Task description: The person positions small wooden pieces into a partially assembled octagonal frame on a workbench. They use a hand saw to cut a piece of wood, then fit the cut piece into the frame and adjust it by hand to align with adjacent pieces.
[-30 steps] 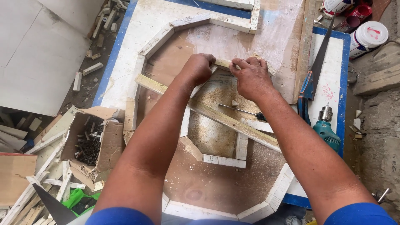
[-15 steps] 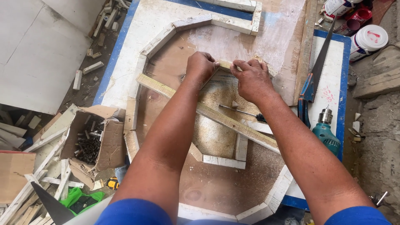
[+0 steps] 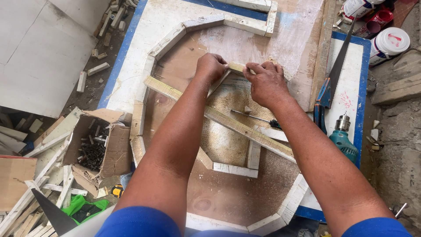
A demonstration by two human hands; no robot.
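My left hand (image 3: 209, 66) and my right hand (image 3: 266, 81) both grip a short pale wooden strip (image 3: 237, 67) over the middle of a board. The strip belongs to an inner ring of short wood pieces (image 3: 235, 169). A long wooden slat (image 3: 228, 121) runs diagonally under my forearms, from the left edge to the right edge of the ring. Around everything lies a larger octagonal frame of white-painted wood pieces (image 3: 169, 37) on a brown and white board (image 3: 245, 39). Sawdust covers the board between my arms.
A screwdriver (image 3: 258, 118) lies on the sawdust. A handsaw (image 3: 333, 79) and a teal power drill (image 3: 344, 140) rest at the right. Paint tubs (image 3: 390, 41) stand top right. A torn cardboard box of dark screws (image 3: 94, 147) and scrap wood strips (image 3: 48, 175) sit left.
My hands have stayed on the short strip at the top of the inner ring, with only a slight shift of the fingers. The view has moved a little.
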